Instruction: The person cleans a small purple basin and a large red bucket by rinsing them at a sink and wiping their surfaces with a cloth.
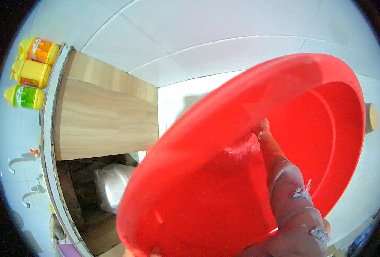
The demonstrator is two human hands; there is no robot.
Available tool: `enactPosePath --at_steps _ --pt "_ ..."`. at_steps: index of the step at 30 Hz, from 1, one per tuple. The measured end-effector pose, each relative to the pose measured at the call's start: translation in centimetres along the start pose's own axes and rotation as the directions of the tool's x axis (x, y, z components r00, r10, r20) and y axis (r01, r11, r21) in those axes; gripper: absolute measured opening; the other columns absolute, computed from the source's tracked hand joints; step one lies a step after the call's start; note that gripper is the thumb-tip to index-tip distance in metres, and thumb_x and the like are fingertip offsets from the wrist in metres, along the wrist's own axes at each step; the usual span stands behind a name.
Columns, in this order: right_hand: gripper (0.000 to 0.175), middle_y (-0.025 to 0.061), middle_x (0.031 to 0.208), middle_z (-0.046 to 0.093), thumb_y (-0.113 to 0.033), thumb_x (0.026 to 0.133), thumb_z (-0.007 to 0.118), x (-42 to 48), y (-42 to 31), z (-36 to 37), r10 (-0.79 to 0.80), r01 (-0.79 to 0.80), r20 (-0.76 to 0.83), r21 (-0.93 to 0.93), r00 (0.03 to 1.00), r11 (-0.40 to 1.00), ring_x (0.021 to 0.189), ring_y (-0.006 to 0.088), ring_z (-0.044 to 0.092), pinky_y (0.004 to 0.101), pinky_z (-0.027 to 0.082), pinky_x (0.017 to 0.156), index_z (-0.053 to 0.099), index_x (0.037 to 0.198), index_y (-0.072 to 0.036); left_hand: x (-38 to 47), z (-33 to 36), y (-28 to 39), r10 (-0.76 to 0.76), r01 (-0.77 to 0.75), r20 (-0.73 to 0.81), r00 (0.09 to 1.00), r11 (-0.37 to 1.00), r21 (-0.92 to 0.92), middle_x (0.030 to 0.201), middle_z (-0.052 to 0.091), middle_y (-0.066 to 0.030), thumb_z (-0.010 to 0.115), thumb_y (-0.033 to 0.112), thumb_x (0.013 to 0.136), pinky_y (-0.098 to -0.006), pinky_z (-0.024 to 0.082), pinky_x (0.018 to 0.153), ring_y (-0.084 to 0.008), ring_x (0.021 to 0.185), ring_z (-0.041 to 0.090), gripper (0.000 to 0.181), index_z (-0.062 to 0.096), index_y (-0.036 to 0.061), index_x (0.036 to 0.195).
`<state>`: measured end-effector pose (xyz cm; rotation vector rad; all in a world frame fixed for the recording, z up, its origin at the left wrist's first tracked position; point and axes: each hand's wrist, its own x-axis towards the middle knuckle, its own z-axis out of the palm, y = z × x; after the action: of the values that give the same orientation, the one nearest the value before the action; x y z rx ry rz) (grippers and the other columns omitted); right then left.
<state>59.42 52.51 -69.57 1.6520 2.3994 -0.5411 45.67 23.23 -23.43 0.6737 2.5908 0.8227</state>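
Note:
A large round red plastic basin [190,192] fills the middle of the view, tilted with its hollow side towards me. My left hand [154,252] is at its lower left rim, with only fingertips showing at the bottom of the picture. A small part of my right hand [327,226] shows at the lower right rim, mostly hidden behind a leg. That leg [292,192], in ripped trousers with frayed holes, crosses in front of the basin's inside and ends in a bare foot [263,125]. A pale, shiny patch lies beside the foot.
Several yellow bottles [34,72] with labels stand on a counter [50,122] at left. Beneath are wood-look panels [106,119] and an open compartment holding a clear plastic bag [112,184]. Two taps [22,162] are beyond. A beige round object [372,118] is at right, and tiled wall [215,22] runs behind.

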Motion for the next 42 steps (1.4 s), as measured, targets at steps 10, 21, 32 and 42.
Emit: enactPosePath --at_steps 10,21,32,42 --pt "0.036 0.0081 0.109 0.054 -0.031 0.082 0.043 -29.0 -4.9 -1.9 -0.246 0.104 0.198 0.538 0.949 0.836 0.096 0.0234 0.054 0.0358 0.043 0.079 0.051 0.112 -0.013 4.7 4.0 2.8 0.127 -0.102 0.236 0.963 0.988 -0.115 0.084 0.058 -0.0151 0.052 -0.001 0.063 -0.0316 0.045 0.069 -0.0222 0.077 0.058 0.038 0.051 -0.0027 0.101" --pt "0.030 0.0154 0.070 0.060 -0.033 0.083 0.048 -21.1 12.7 -27.6 0.370 -0.375 -0.118 -0.026 0.922 0.927 0.063 0.0319 0.060 0.0422 0.046 0.051 0.051 0.099 -0.009 1.9 5.0 0.5 0.133 -0.039 0.397 0.908 0.971 -0.237 0.082 0.060 -0.0167 0.052 0.001 0.066 -0.0355 0.046 0.069 -0.0272 0.077 0.060 0.032 0.052 -0.0021 0.097" --pt "0.028 -0.0001 0.087 0.053 -0.028 0.088 0.044 -24.8 -16.4 -26.9 0.155 -0.204 0.269 0.918 0.951 -0.340 0.080 0.0100 0.047 0.0249 0.041 0.070 0.054 0.098 -0.004 -0.2 6.4 7.3 0.074 -0.008 0.322 0.944 0.979 -0.202 0.067 0.055 -0.0209 0.052 0.033 0.082 -0.0400 0.041 0.055 -0.0330 0.061 0.055 0.035 0.048 -0.0015 0.077" --pt "0.028 0.0056 0.072 0.055 -0.028 0.084 0.050 -38.3 -7.2 -21.2 -0.261 -0.705 0.756 0.654 0.600 0.273 0.067 0.0184 0.056 0.0268 0.044 0.055 0.047 0.102 -0.007 -2.5 6.7 6.4 -0.030 0.116 0.235 0.972 0.925 -0.361 0.071 0.058 -0.0181 0.052 0.030 0.084 -0.0349 0.042 0.059 -0.0274 0.063 0.056 0.034 0.054 -0.0030 0.086"
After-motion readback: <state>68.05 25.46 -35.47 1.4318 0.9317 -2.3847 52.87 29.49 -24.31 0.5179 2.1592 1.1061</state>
